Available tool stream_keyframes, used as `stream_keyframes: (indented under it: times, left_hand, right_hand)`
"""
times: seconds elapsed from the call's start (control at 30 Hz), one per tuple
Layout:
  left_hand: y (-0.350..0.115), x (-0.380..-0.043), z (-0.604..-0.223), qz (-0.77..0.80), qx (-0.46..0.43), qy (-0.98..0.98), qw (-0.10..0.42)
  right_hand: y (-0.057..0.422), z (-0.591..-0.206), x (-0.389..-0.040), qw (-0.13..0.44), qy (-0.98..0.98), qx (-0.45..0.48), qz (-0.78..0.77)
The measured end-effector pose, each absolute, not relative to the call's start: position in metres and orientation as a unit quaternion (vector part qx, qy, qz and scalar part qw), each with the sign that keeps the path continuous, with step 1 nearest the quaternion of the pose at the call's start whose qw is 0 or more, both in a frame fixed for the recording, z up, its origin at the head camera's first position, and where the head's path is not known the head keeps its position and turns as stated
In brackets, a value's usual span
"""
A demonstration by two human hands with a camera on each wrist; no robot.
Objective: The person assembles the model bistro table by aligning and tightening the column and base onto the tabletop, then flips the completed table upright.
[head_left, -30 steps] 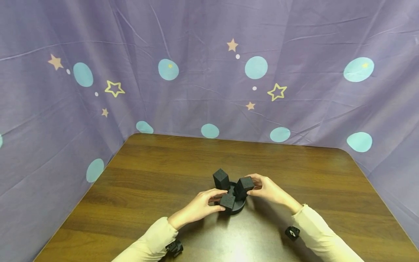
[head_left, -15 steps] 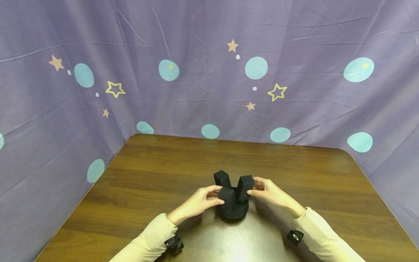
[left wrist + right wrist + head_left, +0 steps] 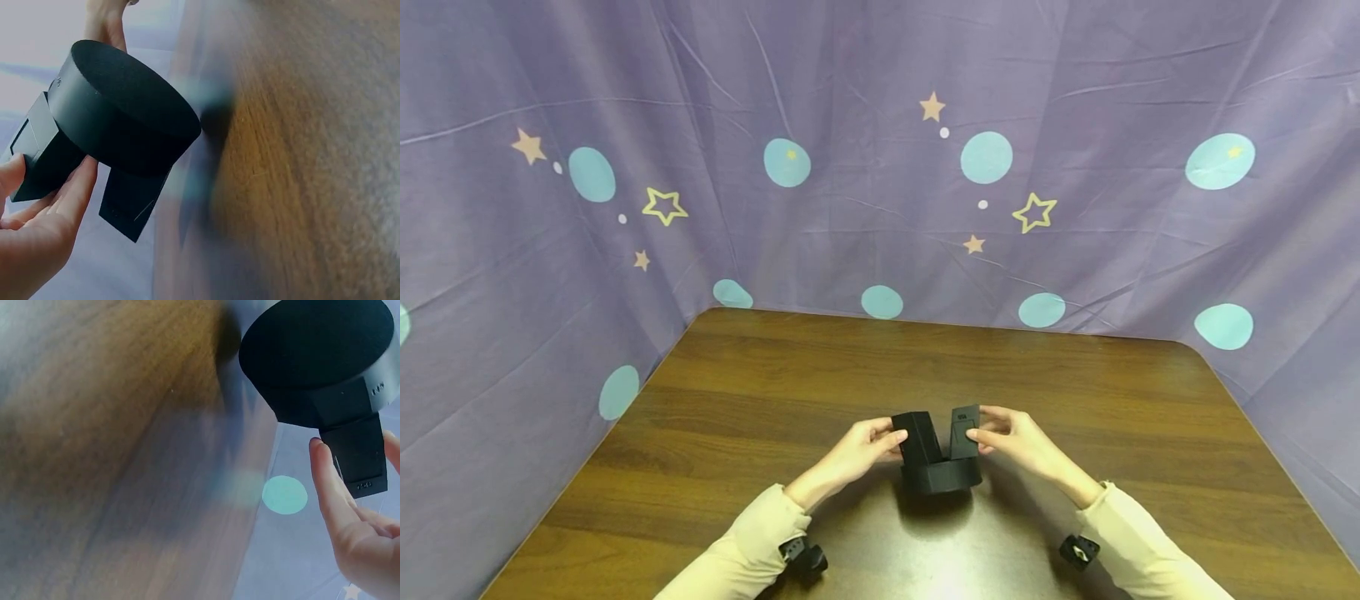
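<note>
A black round holder has a thick drum-like base (image 3: pixel 943 477) and blocky rectangular posts rising from it. My left hand (image 3: pixel 859 454) pinches the left post (image 3: pixel 916 437), thumb on its front face. On the other side my right hand (image 3: pixel 1021 443) pinches the right post (image 3: pixel 964 435) between thumb and fingers. In the left wrist view, the base's flat dark underside (image 3: pixel 128 84) shows, and a second post (image 3: pixel 134 203) hangs free of the left hand. The right wrist view shows the same underside (image 3: pixel 319 344), held apart from the tabletop. A third post is not distinct in the head view.
The brown wooden table (image 3: pixel 760 375) lies beneath, with a dark shadow below the holder. Behind it hangs a purple curtain (image 3: pixel 850 225) with stars and dots. A black wrist camera (image 3: pixel 802 558) sits under the left sleeve, another (image 3: pixel 1079 551) under the right.
The holder has come up and tilted, so its base's side and the posts' front faces show instead of the post tops. Both hands stayed on their posts, the left rising slightly.
</note>
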State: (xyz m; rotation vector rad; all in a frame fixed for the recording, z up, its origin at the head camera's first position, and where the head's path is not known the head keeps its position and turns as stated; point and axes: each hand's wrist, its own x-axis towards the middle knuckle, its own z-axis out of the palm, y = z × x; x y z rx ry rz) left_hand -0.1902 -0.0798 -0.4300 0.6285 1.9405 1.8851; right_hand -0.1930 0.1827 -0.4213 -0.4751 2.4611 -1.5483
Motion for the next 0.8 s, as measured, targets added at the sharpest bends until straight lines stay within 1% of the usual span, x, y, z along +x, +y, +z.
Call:
stream_keyframes:
  times: [0.17, 0.3, 0.6, 0.7, 0.8]
  left_hand:
    - [-0.079, -0.193, -0.433, 0.681, 0.220, 0.672, 0.192]
    - [-0.078, -0.194, -0.434, 0.683, 0.209, 0.674, 0.187]
    - [-0.078, -0.190, -0.435, 0.659, 0.163, 0.718, 0.150]
    - [-0.078, -0.188, -0.434, 0.656, 0.163, 0.724, 0.140]
    - [-0.079, -0.184, -0.433, 0.649, 0.173, 0.731, 0.121]
  right_hand:
    - [0.180, -0.425, -0.193, 0.096, 0.822, -0.136, -0.545]
    - [0.179, -0.427, -0.193, 0.092, 0.811, -0.132, -0.562]
    - [0.174, -0.429, -0.189, 0.088, 0.784, -0.119, -0.603]
    - [0.175, -0.429, -0.187, 0.086, 0.777, -0.134, -0.609]
    - [0.177, -0.428, -0.184, 0.087, 0.769, -0.168, -0.611]
